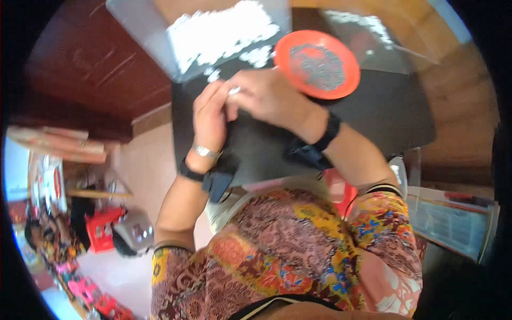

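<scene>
A small white piece (233,90) was held over the black tabletop (250,154), where the two hands were brought together. It seemed to be pinched narrowly by the fingers of the right hand (269,96); the fingers of the left hand (209,114) were drawn in beside it, but whether the piece was also gripped by them could not be told through the blur. Because so little of it was exposed, it could easily be dropped if the pinch were loosened or tilted. The orange plate (349,88), spread with small grey pieces (332,73), was set just beside the right hand; contact could not be judged, but the rim could be knocked by a sideways swing of that wrist, and the grey pieces spilled. Beyond the fingers, loose white pieces (256,56) were scattered at the edge of a white heap (221,31) on clear plastic (141,26), and these could be swept away by a careless reach.
</scene>
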Available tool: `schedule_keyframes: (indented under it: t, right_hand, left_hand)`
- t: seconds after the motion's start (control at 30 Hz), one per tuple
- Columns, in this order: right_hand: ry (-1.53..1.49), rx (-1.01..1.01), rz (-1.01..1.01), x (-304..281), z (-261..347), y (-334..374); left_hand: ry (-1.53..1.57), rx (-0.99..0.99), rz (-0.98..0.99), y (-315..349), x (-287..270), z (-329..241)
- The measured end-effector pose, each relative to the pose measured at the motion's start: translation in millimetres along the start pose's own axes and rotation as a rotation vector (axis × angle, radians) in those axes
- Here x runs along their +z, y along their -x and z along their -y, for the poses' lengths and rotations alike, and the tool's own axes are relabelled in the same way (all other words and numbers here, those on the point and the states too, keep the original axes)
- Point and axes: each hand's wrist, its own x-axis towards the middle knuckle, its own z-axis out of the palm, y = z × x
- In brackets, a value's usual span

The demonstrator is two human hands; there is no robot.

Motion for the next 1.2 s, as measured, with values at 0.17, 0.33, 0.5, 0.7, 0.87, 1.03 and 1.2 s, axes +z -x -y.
schedule_keyframes:
  t: [0.17,0.33,0.5,0.7,0.87,1.03,1.2]
  right_hand:
    - [-0.008,-0.042,-0.054,9,-3,5]
    - [0.118,-0.003,-0.057,-3,5,-2]
    - [0.524,0.095,-0.377,-98,12,-28]
    - [1.083,0.026,-0.561,-209,-35,-12]
    - [1.07,0.351,-0.171,-242,-53,26]
    - [0.926,0.746,0.109,-240,-59,48]
    - [0.956,0.71,0.009,-222,-46,45]
  left_hand:
    - [0.046,-0.006,0.014,7,-4,-2]
    - [0.057,0.0,-0.003,1,-2,0]
    - [0.061,0.08,-0.146,-7,-18,-2]
    - [0.024,-0.052,-0.17,-19,-13,2]
    - [0.048,-0.059,-0.158,-17,-18,3]
    - [-0.045,-0.1,-0.134,-13,-18,3]
    - [-0.01,-0.115,-0.125,-14,-15,5]
